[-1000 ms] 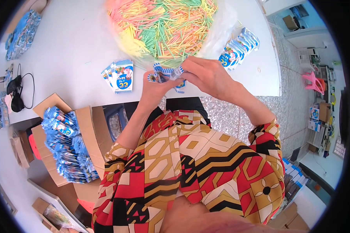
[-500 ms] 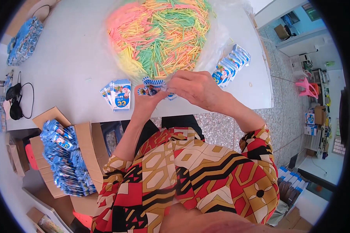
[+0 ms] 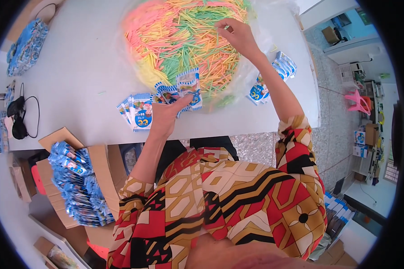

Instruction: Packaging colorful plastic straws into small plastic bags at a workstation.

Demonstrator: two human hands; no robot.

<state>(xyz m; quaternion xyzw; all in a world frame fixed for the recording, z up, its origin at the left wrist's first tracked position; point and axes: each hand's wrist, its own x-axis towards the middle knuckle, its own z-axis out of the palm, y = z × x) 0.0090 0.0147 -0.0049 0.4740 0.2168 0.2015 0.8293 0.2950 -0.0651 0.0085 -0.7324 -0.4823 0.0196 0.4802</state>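
My left hand (image 3: 166,119) is closed round several small blue-and-white packets (image 3: 188,83), which fan out above the thumb at the near edge of a big heap of thin coloured sticks (image 3: 179,45). Pink, yellow, green and orange sticks lie on a clear plastic bag (image 3: 229,101). Over the right part of the heap, my right hand (image 3: 240,38) has its thumb and fingertips curled together in a pinch; what they hold, if anything, is too small to name. Flat packets (image 3: 141,112) lie left of my left hand. A row of similar packets (image 3: 258,92) is beside my right forearm.
A white table (image 3: 76,89) carries all this. Below its near left edge, a cardboard box (image 3: 104,172) is full of blue packets (image 3: 78,188). More bundled packets (image 3: 27,47) and a black strapped object (image 3: 18,117) are at the far left. A pink stool (image 3: 359,102) stands at the right.
My right hand has left the packets at my left hand and moved up and right over the sticks. The packets in my left hand now stand spread out.
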